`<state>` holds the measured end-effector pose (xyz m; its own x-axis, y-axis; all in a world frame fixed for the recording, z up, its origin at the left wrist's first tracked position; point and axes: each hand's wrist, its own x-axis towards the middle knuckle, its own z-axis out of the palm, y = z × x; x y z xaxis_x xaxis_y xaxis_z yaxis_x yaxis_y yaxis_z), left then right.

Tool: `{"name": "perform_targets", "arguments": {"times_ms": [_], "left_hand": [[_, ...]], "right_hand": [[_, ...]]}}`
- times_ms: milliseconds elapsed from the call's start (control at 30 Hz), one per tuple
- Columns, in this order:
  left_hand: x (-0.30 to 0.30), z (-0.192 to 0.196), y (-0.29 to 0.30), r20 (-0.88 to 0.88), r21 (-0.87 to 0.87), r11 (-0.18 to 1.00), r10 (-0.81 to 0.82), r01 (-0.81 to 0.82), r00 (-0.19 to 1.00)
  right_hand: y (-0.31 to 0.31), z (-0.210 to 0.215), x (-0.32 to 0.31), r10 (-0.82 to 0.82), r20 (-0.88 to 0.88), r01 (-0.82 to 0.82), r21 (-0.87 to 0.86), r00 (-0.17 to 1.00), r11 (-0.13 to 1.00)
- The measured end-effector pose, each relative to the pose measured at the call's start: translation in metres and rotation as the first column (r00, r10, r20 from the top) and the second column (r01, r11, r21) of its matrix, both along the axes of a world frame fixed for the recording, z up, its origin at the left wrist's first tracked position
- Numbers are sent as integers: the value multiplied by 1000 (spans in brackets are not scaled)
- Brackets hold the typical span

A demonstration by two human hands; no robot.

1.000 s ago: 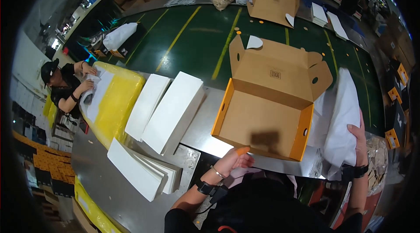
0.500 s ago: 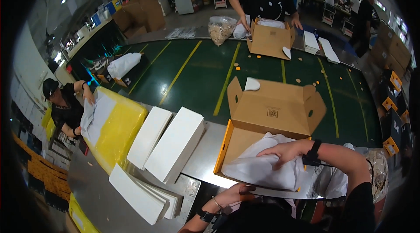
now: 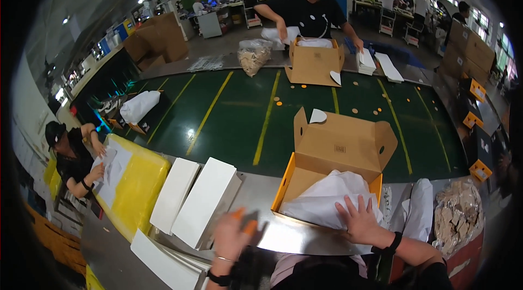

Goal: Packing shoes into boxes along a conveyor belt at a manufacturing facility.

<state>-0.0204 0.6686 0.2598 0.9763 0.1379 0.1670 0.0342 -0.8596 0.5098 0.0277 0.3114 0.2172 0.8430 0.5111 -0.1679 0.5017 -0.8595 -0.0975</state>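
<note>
An open cardboard shoe box (image 3: 284, 187), brown inside with orange edges, stands before me with its lid flap raised. A white tissue-wrapped bundle (image 3: 321, 198) lies in it; what is inside is hidden. My right hand (image 3: 362, 222) rests on the bundle's near right side, fingers spread. Left of the box, my left hand (image 3: 233, 235) is in the air near the stacks of white sheets, blurred by motion. Its two orange-covered fingertips are apart, and nothing shows between them. The nearest stack (image 3: 207, 203) stands tall beside it; another sheet stack (image 3: 166, 260) fans out at the table's edge.
A green belt (image 3: 229, 121) with yellow lines runs beyond my metal table. Across it, a co-worker handles another open box (image 3: 316, 64). At left, another person touches a yellow-wrapped pile (image 3: 141, 181). A white wrapped bundle (image 3: 419, 211) and a bag of crumpled brown paper (image 3: 458, 216) lie right.
My left hand has moved from below the box's near edge leftward toward the white stacks. My right hand has shifted nearer me and spread flat on the tissue. The view has shifted.
</note>
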Motion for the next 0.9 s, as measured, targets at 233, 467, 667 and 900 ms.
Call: {"name": "perform_targets", "arguments": {"times_ms": [233,467,667,900], "left_hand": [[-4,-18,88,-162,500,842,319,-201,934],[-13,18,67,149,369,896,205,-246,967],[25,63,-35,203,217,975,-99,54,974],[80,6,-170,-305,515,491,-661,703,685]], "right_hand": [[-24,-3,32,82,-94,-64,178,992,982],[-51,4,5,198,-17,-192,166,980,967],[-46,10,-42,-69,12,62,298,998,952],[-32,20,-2,-131,-469,316,340,873,886]]}}
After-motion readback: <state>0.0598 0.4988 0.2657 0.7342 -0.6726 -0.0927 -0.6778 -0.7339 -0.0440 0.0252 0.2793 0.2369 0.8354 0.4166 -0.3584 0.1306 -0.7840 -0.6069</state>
